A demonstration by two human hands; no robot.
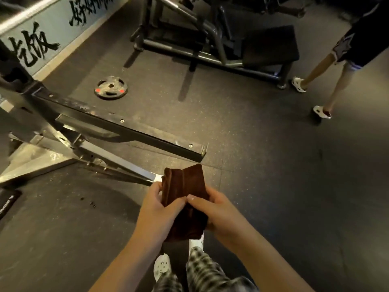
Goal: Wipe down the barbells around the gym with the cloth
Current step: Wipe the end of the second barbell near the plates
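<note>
Wears checked trousers [202, 268] and white perforated shoes [161, 268].

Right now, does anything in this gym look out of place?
Yes: a round black weight plate with red marks lies flat on the dark rubber floor near the pale lettered wall, a possible trip hazard.

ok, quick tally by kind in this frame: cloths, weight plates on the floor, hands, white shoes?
cloth: 1
weight plate: 1
hands: 2 (left hand, right hand, both holding the cloth)
white shoes: 4
Total: 8
</note>
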